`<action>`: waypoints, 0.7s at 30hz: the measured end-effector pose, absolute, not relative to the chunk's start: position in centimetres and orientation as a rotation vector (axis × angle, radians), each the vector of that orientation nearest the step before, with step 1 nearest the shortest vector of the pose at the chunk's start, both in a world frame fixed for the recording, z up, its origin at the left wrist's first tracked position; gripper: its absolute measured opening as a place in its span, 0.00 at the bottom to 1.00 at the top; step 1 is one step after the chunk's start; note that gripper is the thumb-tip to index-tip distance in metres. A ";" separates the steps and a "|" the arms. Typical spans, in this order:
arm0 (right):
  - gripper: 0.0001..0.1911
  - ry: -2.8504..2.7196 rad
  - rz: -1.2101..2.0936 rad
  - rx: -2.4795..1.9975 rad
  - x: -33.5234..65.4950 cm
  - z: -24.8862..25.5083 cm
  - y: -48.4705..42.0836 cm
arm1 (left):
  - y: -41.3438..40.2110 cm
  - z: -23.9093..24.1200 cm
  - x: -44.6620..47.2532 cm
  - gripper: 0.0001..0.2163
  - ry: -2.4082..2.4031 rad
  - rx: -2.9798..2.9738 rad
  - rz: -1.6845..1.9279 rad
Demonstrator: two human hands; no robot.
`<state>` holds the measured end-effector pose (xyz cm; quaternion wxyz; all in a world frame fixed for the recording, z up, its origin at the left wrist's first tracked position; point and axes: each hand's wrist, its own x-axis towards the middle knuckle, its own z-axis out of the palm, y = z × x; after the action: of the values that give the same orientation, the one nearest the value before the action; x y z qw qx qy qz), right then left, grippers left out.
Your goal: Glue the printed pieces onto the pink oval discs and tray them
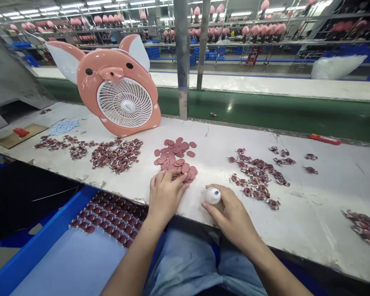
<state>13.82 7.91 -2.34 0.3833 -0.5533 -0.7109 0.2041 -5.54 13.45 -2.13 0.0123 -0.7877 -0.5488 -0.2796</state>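
My left hand (166, 191) reaches to the near edge of a pile of flat reddish-brown discs (172, 158). Its fingers are stretched out and a little apart, with the tips touching the nearest discs; no disc shows lifted between them. In my right hand (231, 211) is a small white squeeze bottle (213, 195) with a narrow dark tip, gripped between thumb and fingers just above the worktable (203, 144). To the right of that hand lies a scattered group of small dark-red parts with whitish bits (255, 176). A denser heap of similar parts (117, 154) lies left of the discs.
A pink animal-shaped fan (89, 90) stands at the back left. Below the table's front edge, a blue bin (49, 238) holds rows of dark-red pieces. A red cutter-like tool (325, 139) lies far right, before a green conveyor (265, 109). A metal post (181, 61) rises behind.
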 end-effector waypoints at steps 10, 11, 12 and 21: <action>0.14 -1.480 0.794 -1.288 16.6 -3.5 4.8 | 12.0 -1.9 -4.9 0.10 -1.902 -2.354 -1.296; 0.14 -1.432 0.827 -1.267 16.5 -3.5 4.8 | 11.5 -1.5 -4.6 0.10 -1.927 -2.360 -1.346; 0.13 -1.388 0.865 -1.249 16.4 -3.4 5.0 | 10.9 -1.1 -4.3 0.11 -1.967 -2.389 -1.399; 0.16 -1.273 1.353 -1.040 15.5 -0.6 5.9 | 6.3 2.0 -2.0 0.10 -2.621 -2.750 -2.029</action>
<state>15.49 5.90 -0.56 0.4850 -0.4272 -0.5229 0.5556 -2.02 6.26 2.01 -0.5502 -0.5331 -0.5081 -0.3935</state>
